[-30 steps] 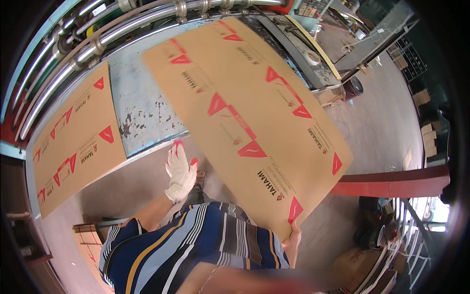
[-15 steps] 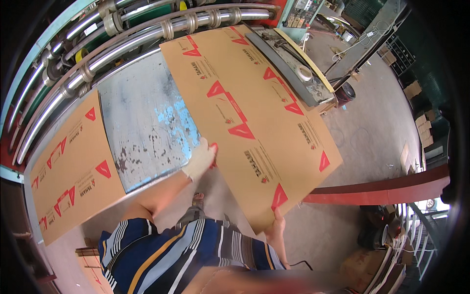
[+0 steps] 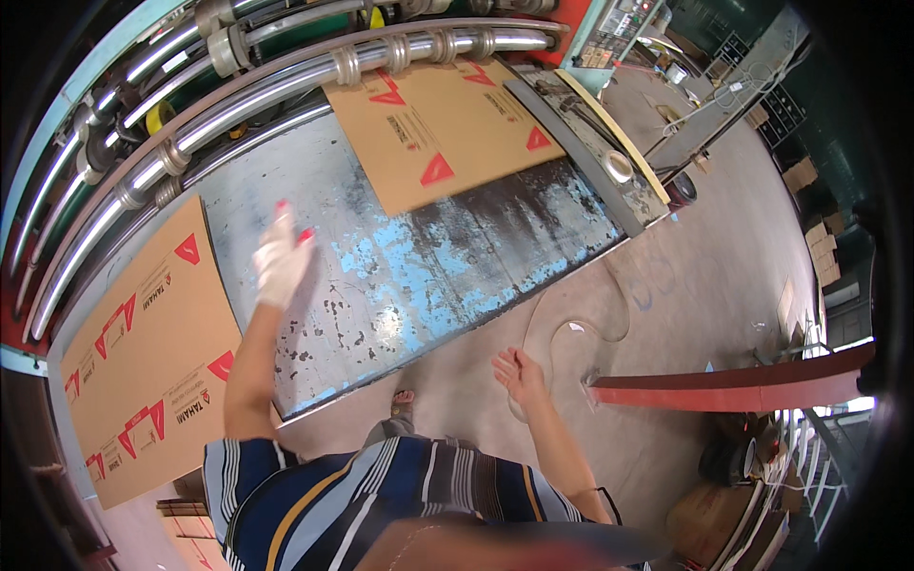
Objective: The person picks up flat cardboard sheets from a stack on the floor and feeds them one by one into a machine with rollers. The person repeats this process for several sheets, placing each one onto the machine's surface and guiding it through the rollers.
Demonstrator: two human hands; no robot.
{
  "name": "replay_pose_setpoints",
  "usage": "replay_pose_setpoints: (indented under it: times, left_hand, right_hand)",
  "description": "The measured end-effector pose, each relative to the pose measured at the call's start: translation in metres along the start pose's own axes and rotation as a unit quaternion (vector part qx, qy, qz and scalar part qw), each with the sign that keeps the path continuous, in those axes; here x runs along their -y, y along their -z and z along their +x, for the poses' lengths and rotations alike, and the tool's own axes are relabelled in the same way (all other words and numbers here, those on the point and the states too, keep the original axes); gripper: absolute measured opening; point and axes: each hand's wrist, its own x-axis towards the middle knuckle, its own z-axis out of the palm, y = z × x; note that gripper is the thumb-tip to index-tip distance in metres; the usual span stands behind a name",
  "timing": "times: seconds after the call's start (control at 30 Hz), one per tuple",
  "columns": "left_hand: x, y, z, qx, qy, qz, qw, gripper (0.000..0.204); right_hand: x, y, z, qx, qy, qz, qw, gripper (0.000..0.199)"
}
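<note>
My left hand [image 3: 283, 255], in a white glove with red fingertips, is over the worn blue-grey metal table [image 3: 314, 257], fingers apart and holding nothing. To its left lies a brown cardboard sheet [image 3: 162, 314] with red printed marks, overhanging the table's near edge. A second cardboard sheet [image 3: 447, 133], printed alike, lies flat at the far right of the table, its far end at the machine's rollers [image 3: 362, 65]. My bare right hand [image 3: 521, 374] hovers off the table's near edge, above the floor, its fingers loosely bent and apart, with nothing in it.
Along the table's right side runs a grey metal guide bar [image 3: 576, 157], beside a ledge with a roll of tape [image 3: 619, 167]. A red beam [image 3: 733, 385] juts in from the right. Stacked cardboard [image 3: 190, 528] is at the lower left.
The right-hand cardboard sheet has left both hands and slid away into the rollers, uncovering the table. My left hand moved left over the table; my right hand let go and opened.
</note>
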Motion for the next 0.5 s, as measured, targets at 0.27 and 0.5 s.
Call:
replay_pose_setpoints:
  times: [0.27, 0.5]
  left_hand:
    - [0.126, 0.086, -0.148, 0.232, 0.266, 0.222, 0.909, 0.075]
    - [-0.135, -0.009, -0.202, 0.199, -0.225, 0.007, 0.954, 0.071]
  right_hand:
    - [-0.045, -0.002, -0.002, 0.146, -0.121, -0.124, 0.974, 0.033]
    - [-0.030, -0.040, -0.008, 0.345, -0.207, -0.091, 0.911, 0.041]
